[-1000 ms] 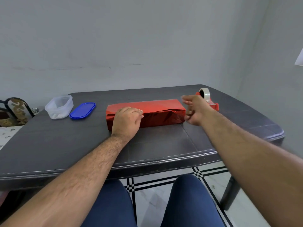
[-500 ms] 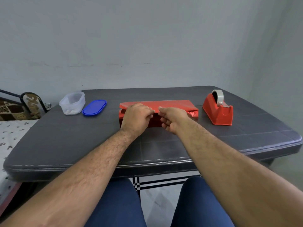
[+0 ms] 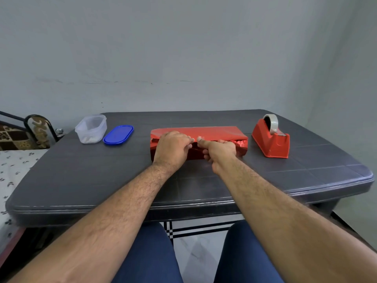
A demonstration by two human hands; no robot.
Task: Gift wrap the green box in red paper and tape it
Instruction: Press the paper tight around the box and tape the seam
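Head: plastic tub (image 3: 91,129), contents unclear.

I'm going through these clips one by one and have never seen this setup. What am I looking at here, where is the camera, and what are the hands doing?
There is no machine here: a seated person works with two bare hands, and one wide-angle camera worn on the head looks forward and down, so both forearms reach in from the bottom. On the dark table lies a long box wrapped in red paper. The left hand and right hand meet at its near top edge, fingers curled on the paper; a small clear piece, probably tape, shows at the right thumb. To the right stands a red tape dispenser. To the left sit a clear plastic container and its blue lid. The box's own colour is hidden.
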